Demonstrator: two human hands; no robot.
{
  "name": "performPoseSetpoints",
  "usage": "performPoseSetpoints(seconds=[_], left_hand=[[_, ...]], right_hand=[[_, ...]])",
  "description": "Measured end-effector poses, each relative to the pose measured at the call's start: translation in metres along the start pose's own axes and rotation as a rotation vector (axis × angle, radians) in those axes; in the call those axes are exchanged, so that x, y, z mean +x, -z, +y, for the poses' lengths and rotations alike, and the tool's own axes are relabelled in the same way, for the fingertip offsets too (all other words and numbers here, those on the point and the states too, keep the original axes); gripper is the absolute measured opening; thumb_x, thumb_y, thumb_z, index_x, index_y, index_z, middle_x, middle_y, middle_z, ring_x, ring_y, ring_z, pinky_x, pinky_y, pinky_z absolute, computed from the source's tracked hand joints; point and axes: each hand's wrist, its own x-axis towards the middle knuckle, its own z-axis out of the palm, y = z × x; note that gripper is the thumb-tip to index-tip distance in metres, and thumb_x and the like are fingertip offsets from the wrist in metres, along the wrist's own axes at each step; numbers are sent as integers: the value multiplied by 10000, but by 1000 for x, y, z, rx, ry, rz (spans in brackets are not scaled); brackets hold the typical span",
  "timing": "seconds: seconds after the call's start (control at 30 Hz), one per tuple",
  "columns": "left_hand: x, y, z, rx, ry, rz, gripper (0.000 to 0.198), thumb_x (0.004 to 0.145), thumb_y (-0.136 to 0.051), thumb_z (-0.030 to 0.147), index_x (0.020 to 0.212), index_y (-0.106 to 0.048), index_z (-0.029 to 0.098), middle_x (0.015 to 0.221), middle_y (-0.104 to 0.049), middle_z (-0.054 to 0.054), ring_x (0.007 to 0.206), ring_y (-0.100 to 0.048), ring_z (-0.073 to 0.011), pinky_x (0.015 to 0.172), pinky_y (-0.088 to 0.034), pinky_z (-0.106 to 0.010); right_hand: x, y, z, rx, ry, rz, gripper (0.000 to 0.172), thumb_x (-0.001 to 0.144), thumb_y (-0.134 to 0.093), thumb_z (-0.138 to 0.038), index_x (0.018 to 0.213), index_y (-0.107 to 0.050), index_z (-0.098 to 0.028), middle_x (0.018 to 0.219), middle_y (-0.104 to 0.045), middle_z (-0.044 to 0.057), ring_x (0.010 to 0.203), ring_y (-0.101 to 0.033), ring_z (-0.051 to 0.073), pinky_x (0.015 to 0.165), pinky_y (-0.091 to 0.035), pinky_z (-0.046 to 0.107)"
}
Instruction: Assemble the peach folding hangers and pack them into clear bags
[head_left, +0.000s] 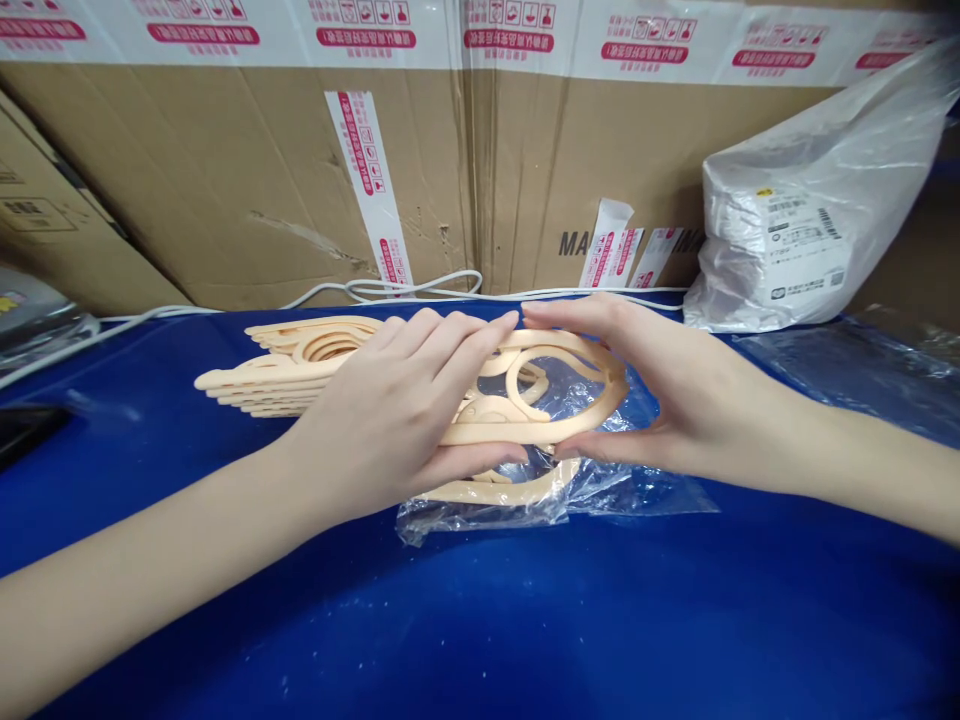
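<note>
My left hand [397, 400] wraps over the middle of a flat, curved beige plastic piece that looks like a folding hanger [600, 405]. Its thumb presses along the near edge and its fingers lie across the top. At the right end, my right hand [637, 370] is curled round the rounded loop, thumb on the near side and fingers on the far side. To the left lies a stack of similar beige hangers [262, 385], partly hidden by my left hand. Beneath the held hanger, another beige hanger [517, 492] lies in clear plastic film [637, 492].
Cardboard boxes [247, 180] with red-and-white tape stand behind the blue tabletop [480, 610]. A white cable [420, 290] runs along the back edge. At the right back sits a white plastic bag [802, 220] with a label. A dark object [26, 430] lies at far left.
</note>
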Motion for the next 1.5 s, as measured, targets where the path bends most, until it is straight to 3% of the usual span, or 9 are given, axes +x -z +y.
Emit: performPoseSetpoints(seconds=[0.13, 0.23, 0.33, 0.53, 0.63, 0.73, 0.87, 1.1, 1.5], left_hand=[[2, 0, 4, -94, 129, -31, 857, 909, -445, 674, 1506, -240, 94, 1455, -411, -223, 1348, -377, -391, 1086, -347, -554], [-4, 0, 8, -148, 190, -54, 698, 978, -409, 540, 1516, -210, 143, 1561, -267, -190, 1454, -222, -351, 1160, -255, -563], [-16, -1, 11, -206, 194, -121, 485, 1013, -367, 367, 1454, -340, 165, 1524, -363, -145, 1416, -328, -295, 1144, -327, -517], [-36, -4, 12, -365, 258, -332, 426, 1026, -343, 398, 1405, -423, 221, 1466, -465, -84, 1329, -459, -255, 1089, -425, -473], [-37, -5, 12, -413, 289, -360, 432, 1022, -353, 404, 1414, -424, 237, 1478, -458, -69, 1343, -452, -247, 1101, -418, -456], [-37, -6, 14, -432, 301, -336, 433, 1021, -354, 406, 1409, -439, 233, 1478, -463, -69, 1342, -456, -247, 1106, -413, -440], [-38, -9, 18, -444, 320, -296, 425, 1030, -346, 399, 1411, -436, 231, 1476, -468, -69, 1346, -448, -230, 1115, -399, -418], [-38, -8, 16, -450, 305, -318, 454, 1030, -347, 410, 1438, -389, 217, 1489, -445, -84, 1351, -440, -239, 1113, -405, -425], [-45, -2, 28, -413, 280, -341, 448, 1038, -328, 419, 1440, -387, 232, 1511, -432, -27, 1376, -411, -193, 1144, -378, -377]], right_hand=[[-3, 9, 8, -4, -37, 12, 757, 774, -727, -485, 1422, -404, -264, 1372, -538, 68, 1216, -538, 323, 1039, -450, 463], [-14, 27, 24, -9, -177, 37, 785, 759, -739, -478, 1430, -391, -265, 1383, -508, 81, 1254, -503, 334, 1029, -467, 425], [-31, 52, 45, -9, -381, -1, 781, 764, -727, -483, 1438, -372, -315, 1319, -534, 91, 1234, -525, 324, 899, -537, 350], [-55, 72, 59, 90, -632, -229, 681, 834, -682, -436, 1432, -356, -417, 1439, -473, 108, 1033, -668, 286, 785, -569, 315], [-53, 59, 54, 149, -585, -294, 666, 871, -636, -432, 1450, -307, -417, 1490, -421, 94, 1008, -674, 269, 804, -567, 321], [-43, 42, 52, 89, -444, -249, 702, 864, -635, -458, 1466, -289, -355, 1462, -425, 97, 1237, -529, 322, 944, -509, 366], [-28, 21, 55, 76, -331, -180, 790, 824, -665, -516, 1469, -294, -250, 1362, -494, 130, 1248, -487, 339, 1087, -368, 491], [-17, -8, 58, 23, -253, 18, 952, 707, -752, -581, 1481, -317, -237, 1367, -512, 138, 1117, -550, 323, 929, -480, 499], [-42, 9, 52, -183, -332, -89, 801, 803, -645, -473, 1477, -277, -247, 1061, -672, 99, 929, -652, 312, 826, -495, 473]])
